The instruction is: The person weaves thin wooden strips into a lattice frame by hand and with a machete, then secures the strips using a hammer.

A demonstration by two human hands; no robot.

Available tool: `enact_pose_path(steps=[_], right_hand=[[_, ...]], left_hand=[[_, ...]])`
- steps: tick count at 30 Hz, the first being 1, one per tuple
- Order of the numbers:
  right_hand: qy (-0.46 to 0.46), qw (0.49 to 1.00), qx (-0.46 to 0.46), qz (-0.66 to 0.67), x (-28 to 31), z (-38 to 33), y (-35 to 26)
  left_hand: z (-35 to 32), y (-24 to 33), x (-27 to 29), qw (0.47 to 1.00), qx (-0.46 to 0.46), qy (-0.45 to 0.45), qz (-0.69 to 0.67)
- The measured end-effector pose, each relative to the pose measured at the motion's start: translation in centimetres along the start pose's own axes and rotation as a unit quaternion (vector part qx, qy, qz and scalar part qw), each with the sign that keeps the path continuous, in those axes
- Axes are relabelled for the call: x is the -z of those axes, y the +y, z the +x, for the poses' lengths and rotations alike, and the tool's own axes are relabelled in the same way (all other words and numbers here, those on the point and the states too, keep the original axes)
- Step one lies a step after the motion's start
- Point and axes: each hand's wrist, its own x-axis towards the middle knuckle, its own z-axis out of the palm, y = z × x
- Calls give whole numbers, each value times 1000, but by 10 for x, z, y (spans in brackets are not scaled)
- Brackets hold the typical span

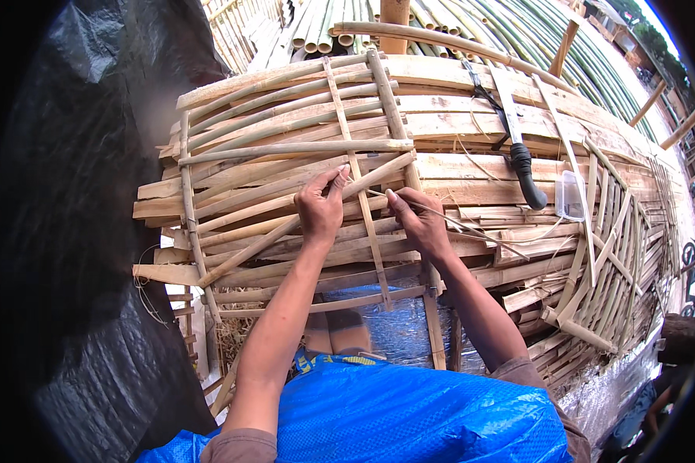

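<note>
In front of me a bamboo lattice panel (191, 204) lies on stacked split timber, with thin rods across it and a diagonal pole (259, 245). My left hand (321, 208) is closed over the diagonal pole where it crosses a narrow slat (367, 216), its fingertips pinching a thin bamboo strip. Just right of that crossing, my right hand (422, 221) pinches the same thin strip (475, 231), whose loose end trails off to the right. A short span of strip runs between the two hands. The fingertips partly hide the crossing.
A machete (523, 166) with a black-wrapped handle lies on the timber (471, 166) to the right, beside a clear plastic container (570, 197). Another bamboo lattice (606, 247) rests farther right. Long green poles (510, 31) are stacked behind. Black sheeting (77, 231) hangs at left.
</note>
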Motion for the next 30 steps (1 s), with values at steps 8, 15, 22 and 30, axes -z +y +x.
enact_pose_path(steps=[8,15,22,30], right_hand=[[10,1000,-10,5,-2,3,-3],[-1,999,-25,41,-3,0,-7],[3,999,10,39,-6,0,0],[11,999,-19,33,-5,3,0]], left_hand=[[-2,-3,-7,999,-34,11,-10],[-5,5,-4,994,-99,-34,43],[-7,6,-3,974,-197,-60,94],[-10,4,-1,954,-267,-85,107]])
